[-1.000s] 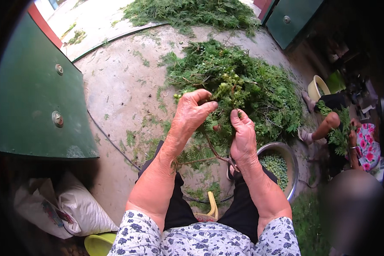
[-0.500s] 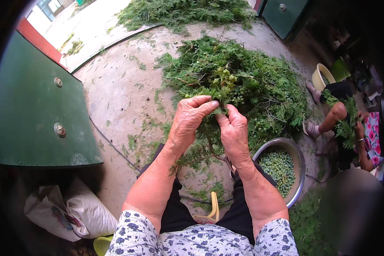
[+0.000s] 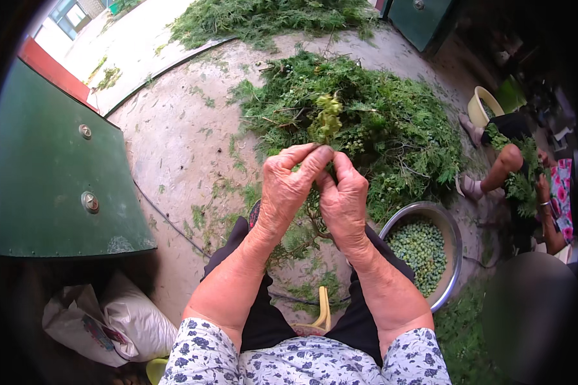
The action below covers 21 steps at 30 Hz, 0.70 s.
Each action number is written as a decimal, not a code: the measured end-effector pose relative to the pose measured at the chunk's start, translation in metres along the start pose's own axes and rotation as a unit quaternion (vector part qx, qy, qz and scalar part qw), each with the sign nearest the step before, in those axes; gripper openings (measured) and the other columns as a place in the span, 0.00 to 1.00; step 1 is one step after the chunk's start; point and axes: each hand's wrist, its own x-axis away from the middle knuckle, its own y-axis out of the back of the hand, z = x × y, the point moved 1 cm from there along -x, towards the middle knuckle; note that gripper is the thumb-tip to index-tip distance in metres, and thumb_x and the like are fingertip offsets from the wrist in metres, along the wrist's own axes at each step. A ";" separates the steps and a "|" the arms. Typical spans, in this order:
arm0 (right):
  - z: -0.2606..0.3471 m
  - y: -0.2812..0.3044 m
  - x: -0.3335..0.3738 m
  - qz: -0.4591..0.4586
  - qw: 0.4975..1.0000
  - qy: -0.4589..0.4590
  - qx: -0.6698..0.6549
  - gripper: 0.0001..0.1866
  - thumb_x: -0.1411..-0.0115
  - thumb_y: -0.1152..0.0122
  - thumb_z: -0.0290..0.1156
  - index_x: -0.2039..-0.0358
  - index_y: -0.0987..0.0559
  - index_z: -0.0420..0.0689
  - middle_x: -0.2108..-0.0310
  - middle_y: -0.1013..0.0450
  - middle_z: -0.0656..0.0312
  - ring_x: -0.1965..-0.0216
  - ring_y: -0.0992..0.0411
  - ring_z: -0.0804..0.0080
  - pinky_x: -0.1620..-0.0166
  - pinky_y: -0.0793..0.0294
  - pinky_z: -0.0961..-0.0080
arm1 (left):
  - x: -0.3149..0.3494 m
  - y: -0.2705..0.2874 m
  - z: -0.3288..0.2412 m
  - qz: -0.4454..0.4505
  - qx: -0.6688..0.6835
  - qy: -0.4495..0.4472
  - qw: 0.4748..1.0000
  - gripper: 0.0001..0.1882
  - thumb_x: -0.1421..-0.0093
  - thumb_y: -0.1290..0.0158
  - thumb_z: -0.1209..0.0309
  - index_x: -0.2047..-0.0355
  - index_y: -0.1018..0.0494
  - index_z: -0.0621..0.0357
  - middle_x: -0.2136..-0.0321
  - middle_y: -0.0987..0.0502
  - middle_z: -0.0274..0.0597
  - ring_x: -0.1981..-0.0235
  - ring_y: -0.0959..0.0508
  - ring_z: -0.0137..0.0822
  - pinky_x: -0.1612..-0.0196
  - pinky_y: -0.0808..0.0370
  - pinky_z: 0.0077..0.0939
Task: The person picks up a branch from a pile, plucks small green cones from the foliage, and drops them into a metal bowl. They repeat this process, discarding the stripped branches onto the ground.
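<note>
My left hand (image 3: 292, 176) and my right hand (image 3: 344, 199) meet in front of me, thumbs and fingers pinched together. A yellow-green sprig (image 3: 327, 119) stands up from between their fingertips. Below the hands hangs a leafy evergreen branch (image 3: 298, 240); its upper end is hidden by them. Just beyond lies a big heap of evergreen cuttings (image 3: 392, 122). By my right knee, a round metal basin (image 3: 455, 240) holds many small pale-green cones or berries (image 3: 417, 253).
Another person's leg (image 3: 501, 170) and hands with greenery are at the right, near a cream tub (image 3: 478, 112). A green metal door (image 3: 51, 167) stands left, above white sacks (image 3: 135, 321). A dark cable (image 3: 167, 218) crosses the floor. More cuttings (image 3: 270, 19) lie beyond.
Both hands have shifted slightly down and left, closer together. The yellow-green sprig now sticks up more plainly above the fingertips, and the hanging branch has moved a little left.
</note>
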 end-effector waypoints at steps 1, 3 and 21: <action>-0.002 -0.001 0.000 0.000 1.000 -0.001 0.000 0.08 0.48 0.45 0.19 0.65 0.28 0.38 0.75 0.29 0.51 0.75 0.29 0.63 0.69 0.30 0.72 | 0.001 0.001 -0.005 0.044 -0.003 0.049 0.998 0.10 0.45 0.44 0.69 0.69 0.23 0.66 0.77 0.26 0.31 0.74 0.32 0.19 0.70 0.33 0.16; -0.005 -0.005 0.002 0.001 0.999 0.034 0.008 0.10 0.50 0.45 0.18 0.65 0.29 0.37 0.72 0.29 0.49 0.72 0.27 0.56 0.68 0.29 0.70 | 0.001 0.003 -0.003 0.050 0.009 0.106 0.993 0.09 0.45 0.45 0.71 0.69 0.23 0.65 0.75 0.24 0.33 0.74 0.29 0.20 0.70 0.32 0.16; -0.008 0.015 -0.016 -0.113 0.990 0.081 -0.006 0.11 0.46 0.39 0.26 0.62 0.26 0.39 0.68 0.31 0.61 0.70 0.30 0.75 0.67 0.29 0.79 | 0.000 -0.003 0.002 0.042 0.283 0.177 0.942 0.09 0.40 0.53 0.72 0.63 0.27 0.63 0.77 0.24 0.35 0.75 0.28 0.21 0.71 0.31 0.15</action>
